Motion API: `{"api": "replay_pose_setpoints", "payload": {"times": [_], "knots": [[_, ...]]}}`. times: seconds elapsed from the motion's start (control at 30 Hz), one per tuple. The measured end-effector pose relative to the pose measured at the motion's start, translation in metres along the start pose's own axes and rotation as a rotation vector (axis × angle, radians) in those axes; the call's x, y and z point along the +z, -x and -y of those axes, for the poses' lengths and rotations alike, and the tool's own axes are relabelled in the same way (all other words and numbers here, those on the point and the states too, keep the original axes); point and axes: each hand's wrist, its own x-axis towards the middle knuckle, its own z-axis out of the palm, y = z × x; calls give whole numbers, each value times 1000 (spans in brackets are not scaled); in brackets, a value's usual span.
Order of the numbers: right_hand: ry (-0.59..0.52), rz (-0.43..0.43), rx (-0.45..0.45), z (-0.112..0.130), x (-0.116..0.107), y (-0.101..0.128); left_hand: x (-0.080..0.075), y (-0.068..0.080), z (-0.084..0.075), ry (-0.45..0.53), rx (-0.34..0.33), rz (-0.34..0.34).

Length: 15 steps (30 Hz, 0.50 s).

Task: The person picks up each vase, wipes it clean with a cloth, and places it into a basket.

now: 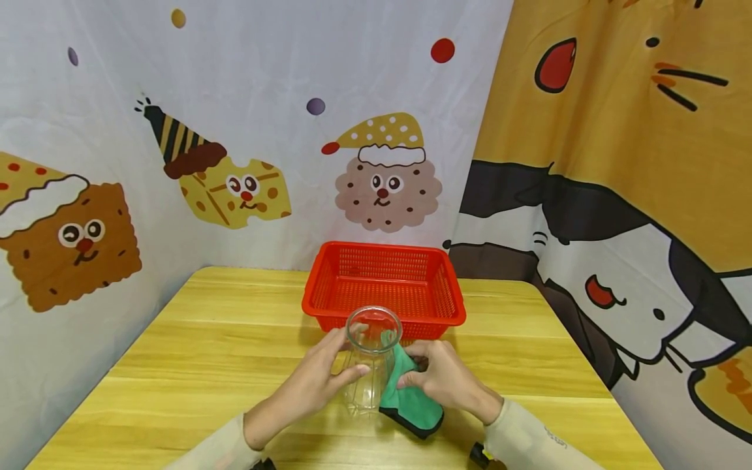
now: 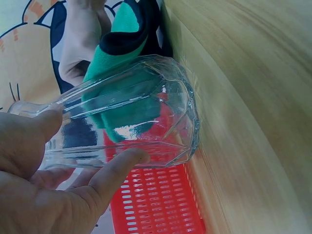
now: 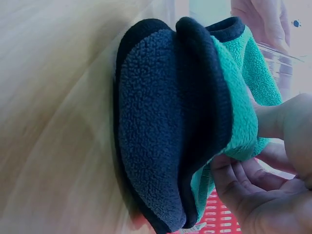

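Yellow wood-grain tabletop [image 1: 247, 326]: left-hand grip [image 1: 311, 380] holds an upright, clear, faceted jar [image 1: 365, 391] between thumb and fingers; right-hand grip [image 1: 445, 377] pinches a green, black-edged fleece cloth [image 1: 414, 403] just beside it.

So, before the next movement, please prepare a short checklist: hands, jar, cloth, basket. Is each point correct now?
1. Left hand holding the clear, faceted, glass-like jar: ok.
2. Right hand pinching the green fabric cloth with black edging: ok.
3. Jar upright, mouth uncovered: ok.
4. Cloth spread flat: not ok, it is folded.
5. Jar's base touching the yellowish wooden table: cannot tell.
6. Red perforated plastic basket upright behind the jar: ok.
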Motion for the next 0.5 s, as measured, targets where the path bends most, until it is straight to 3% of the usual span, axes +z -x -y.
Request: {"api": "replay_pose_setpoints", "payload": {"times": [0.5], "knots": [[-75,-51,-17,6,-5,-3,-1,0,-1,0,-1,5]]}}
